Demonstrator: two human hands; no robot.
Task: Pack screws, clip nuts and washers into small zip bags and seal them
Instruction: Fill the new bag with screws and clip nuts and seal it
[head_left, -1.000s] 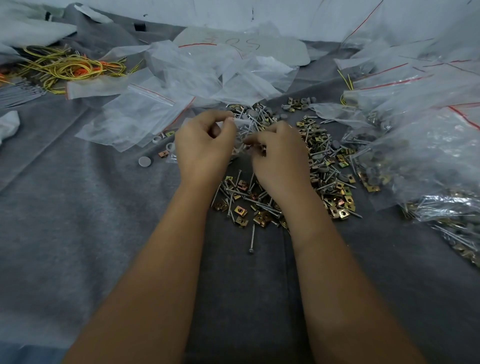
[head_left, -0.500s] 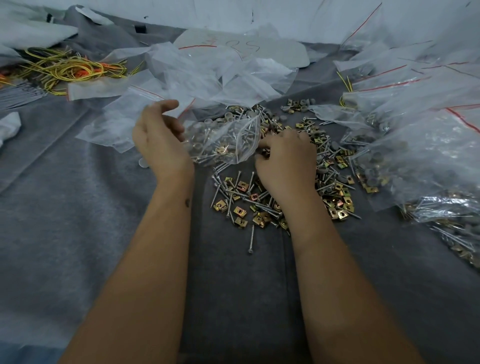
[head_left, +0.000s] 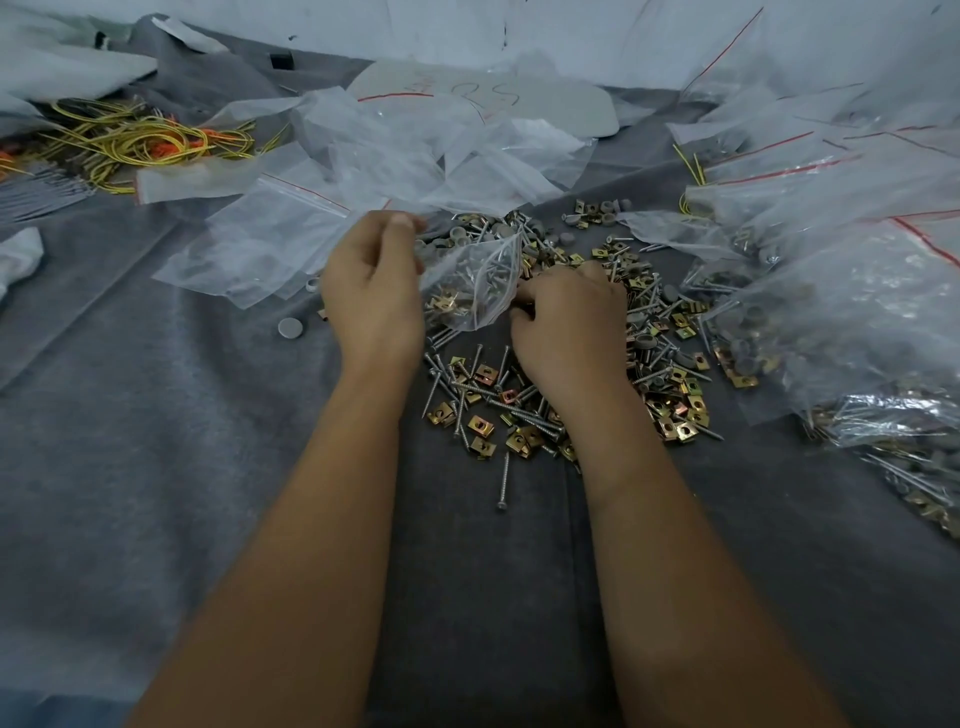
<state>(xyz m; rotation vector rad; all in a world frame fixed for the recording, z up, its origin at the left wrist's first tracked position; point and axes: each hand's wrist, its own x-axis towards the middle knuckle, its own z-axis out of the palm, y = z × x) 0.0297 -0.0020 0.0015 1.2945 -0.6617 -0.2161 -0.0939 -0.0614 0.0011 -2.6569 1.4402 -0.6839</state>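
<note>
in the head view, the left hand (head_left: 371, 291) holds a small zip bag (head_left: 475, 283) up by its left edge, thumb and fingers curled and pinching the plastic just above the heap. the bag hangs tilted between the two hands, with screws and a few clip nuts already showing through it. the right hand (head_left: 569, 325) rests knuckles-up on the heap of loose parts, its fingers curled under at the bag's right edge; whether they pinch a part or the bag itself cannot be told, since the fingertips are hidden.

the loose screws (head_left: 504, 480), brass-coloured clip nuts (head_left: 480, 426) and grey round washers (head_left: 647, 343) lie mixed in a pile on the grey cloth (head_left: 156, 467), spreading from under the right wrist out to the right. one grey disc (head_left: 290, 328) lies alone on the cloth, left of the left hand.

behind the hands lies a scatter of empty clear bags (head_left: 270, 234) with red zip lines. to the right, filled bags (head_left: 841, 322) are stacked over one another. at the far left, a tangle of yellow wire (head_left: 130, 140) sits on the cloth.
</note>
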